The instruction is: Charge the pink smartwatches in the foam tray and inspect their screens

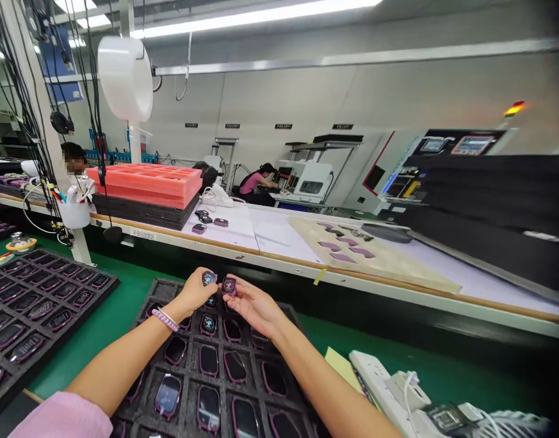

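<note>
The left hand point(197, 293) pinched a lit watch point(209, 278) at its fingertips; just beside it, a purple-framed watch point(229, 286) sat between the right hand's point(250, 304) pinching thumb and fingers, above a black tray point(191, 359).

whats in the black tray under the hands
The tray holds purple-rimmed watches in compartments, at least one screen lit. What the left hand and right hand cover cannot be seen.

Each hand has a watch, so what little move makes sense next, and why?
Perhaps draw the right watch slightly away from the left watch: the right hand and left hand hold them close together over the tray, so they might knock.
</note>
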The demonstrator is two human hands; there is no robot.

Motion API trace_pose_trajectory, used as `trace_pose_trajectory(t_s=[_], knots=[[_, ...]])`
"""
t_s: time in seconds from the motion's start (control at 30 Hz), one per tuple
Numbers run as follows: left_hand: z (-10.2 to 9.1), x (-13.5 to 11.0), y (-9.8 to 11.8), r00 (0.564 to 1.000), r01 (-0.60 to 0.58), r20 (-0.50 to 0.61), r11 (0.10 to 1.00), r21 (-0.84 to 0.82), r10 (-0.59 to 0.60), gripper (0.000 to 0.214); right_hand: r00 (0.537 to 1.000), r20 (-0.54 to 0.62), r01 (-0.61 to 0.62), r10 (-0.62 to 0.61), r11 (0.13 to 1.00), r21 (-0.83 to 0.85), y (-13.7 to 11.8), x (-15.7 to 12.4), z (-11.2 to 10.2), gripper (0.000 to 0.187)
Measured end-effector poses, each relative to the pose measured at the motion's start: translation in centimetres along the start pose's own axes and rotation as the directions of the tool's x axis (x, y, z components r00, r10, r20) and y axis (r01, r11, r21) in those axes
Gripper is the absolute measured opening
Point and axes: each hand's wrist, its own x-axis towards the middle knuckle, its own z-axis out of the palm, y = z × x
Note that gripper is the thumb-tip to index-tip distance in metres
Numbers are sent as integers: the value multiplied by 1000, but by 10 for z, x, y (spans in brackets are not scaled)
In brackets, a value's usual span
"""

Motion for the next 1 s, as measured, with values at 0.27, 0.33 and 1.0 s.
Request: trace_pose_trajectory(t_s=[0.27, 0.33, 1.0], knots=[[-12, -35, 23, 981, -191, -44, 973, -130, 187, 36, 962, 243, 88, -128, 982, 168, -22, -41, 18, 46], [-14, -43, 31, 979, -205, -41, 969, -139, 202, 38, 954, 261, 104, -148, 979, 174, -22, -48, 22, 41], [-16, -55, 37, 978, -209, -26, 974, -90, 208, 40, 949, 277, 105, -150, 980, 171, -14, -53, 26, 38]])
